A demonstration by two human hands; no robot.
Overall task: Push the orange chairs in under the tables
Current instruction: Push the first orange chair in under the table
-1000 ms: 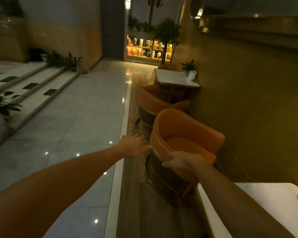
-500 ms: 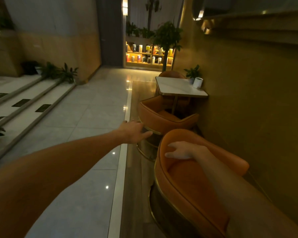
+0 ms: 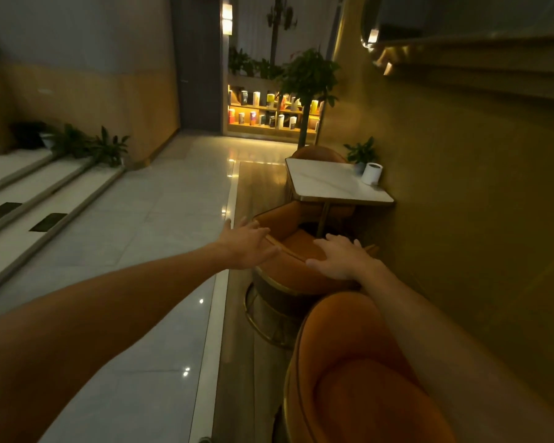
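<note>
An orange tub chair (image 3: 296,270) with a gold base ring stands before a white marble table (image 3: 330,183) against the right wall, its seat part way under the table's front edge. My left hand (image 3: 245,244) hovers open at the left of its backrest rim. My right hand (image 3: 339,257) lies flat and open on the top of the backrest. A second orange chair (image 3: 349,372) sits directly below me, under my right forearm. A third orange chair (image 3: 317,153) shows behind the table.
A white cylinder (image 3: 371,173) and a small potted plant (image 3: 360,155) stand on the table by the wall. The gold wall (image 3: 461,203) runs close on the right. Glossy tiled floor (image 3: 135,251) and steps (image 3: 20,199) lie to the left; lit shelves are far ahead.
I have walked forward past the near chair. My right hand left that chair's backrest and now rests on the chair in front of it; my left hand reached that chair's rim.
</note>
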